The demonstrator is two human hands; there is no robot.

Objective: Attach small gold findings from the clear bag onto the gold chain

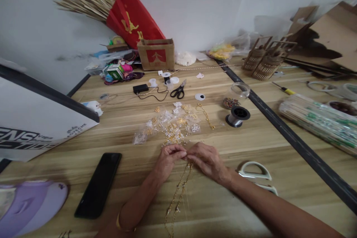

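Note:
My left hand (169,160) and my right hand (208,161) meet over the table, both closed with thumbs and fingers pinched tip to tip. From under the right fingertips a gold chain (181,189) with small pale beads or charms hangs in a long double strand toward the front edge. Thin clear thread seems to trail beside it. What the left fingertips pinch is too small to make out. Just beyond the fingers lies a heap of gold and silver beads (174,134) with several small plastic bags. A short gold chain piece (206,116) rests to its right.
Black-handled scissors (178,90), a wire spool (237,116) and a jar of beads (235,95) stand farther back. Pale-handled scissors (256,173) lie beside my right forearm. A black phone (98,185) is on the left, near a large white box (41,119).

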